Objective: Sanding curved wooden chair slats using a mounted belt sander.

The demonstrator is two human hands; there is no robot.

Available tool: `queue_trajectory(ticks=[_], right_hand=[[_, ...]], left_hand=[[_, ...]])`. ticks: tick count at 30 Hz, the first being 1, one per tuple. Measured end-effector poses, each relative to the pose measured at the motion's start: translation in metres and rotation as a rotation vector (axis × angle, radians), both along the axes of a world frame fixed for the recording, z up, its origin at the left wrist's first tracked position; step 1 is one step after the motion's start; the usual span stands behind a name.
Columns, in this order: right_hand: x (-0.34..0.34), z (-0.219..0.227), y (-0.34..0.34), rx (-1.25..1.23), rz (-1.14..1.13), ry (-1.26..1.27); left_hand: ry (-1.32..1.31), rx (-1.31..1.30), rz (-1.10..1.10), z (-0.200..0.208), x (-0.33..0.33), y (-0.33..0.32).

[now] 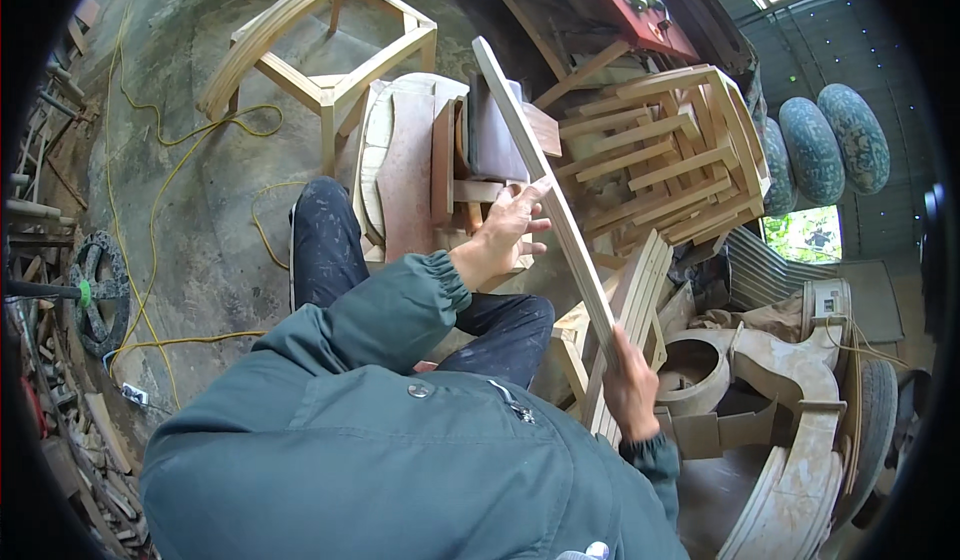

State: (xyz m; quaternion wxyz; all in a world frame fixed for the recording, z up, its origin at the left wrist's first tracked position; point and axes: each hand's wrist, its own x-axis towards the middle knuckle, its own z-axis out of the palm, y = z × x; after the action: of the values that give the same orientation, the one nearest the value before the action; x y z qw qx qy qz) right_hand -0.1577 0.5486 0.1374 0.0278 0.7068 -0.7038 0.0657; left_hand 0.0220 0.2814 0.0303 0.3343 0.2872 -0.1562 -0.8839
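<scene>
A long pale wooden strip slants across the space in front of me, its far end up and to the left. My right hand is wrapped around the strip's near end. Beside its middle is my left hand, fingers spread and the index fingertip at the strip's edge; it does not grip it. Beyond my left hand stand a brown wooden board and a grey flat-topped block. Several similar wooden strips lie under and beside the near end of the held one.
A wooden frame with a curved rail stands at the far left. Stacked slatted frames rise at the right, near a red table. A large curved machine housing is at the near right. A yellow cable runs over the floor.
</scene>
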Motion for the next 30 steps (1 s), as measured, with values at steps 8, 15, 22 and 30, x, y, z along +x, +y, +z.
queue_trajectory(ticks=[8,15,22,30], right_hand=[[0.014,0.073,0.131,-0.050,-0.162,-0.010],[0.043,0.054,0.181,-0.515,0.047,0.114],[0.061,-0.011,0.088,-0.792,-0.276,-1.865],[0.042,0.013,0.026,-0.730,-0.387,-1.630]], left_hand=[[0.292,0.168,-0.016,0.056,-0.031,0.064],[0.333,0.321,0.081,0.063,-0.059,0.095],[0.526,0.311,0.103,0.045,-0.065,0.095],[0.653,0.369,0.104,0.046,-0.065,0.084]])
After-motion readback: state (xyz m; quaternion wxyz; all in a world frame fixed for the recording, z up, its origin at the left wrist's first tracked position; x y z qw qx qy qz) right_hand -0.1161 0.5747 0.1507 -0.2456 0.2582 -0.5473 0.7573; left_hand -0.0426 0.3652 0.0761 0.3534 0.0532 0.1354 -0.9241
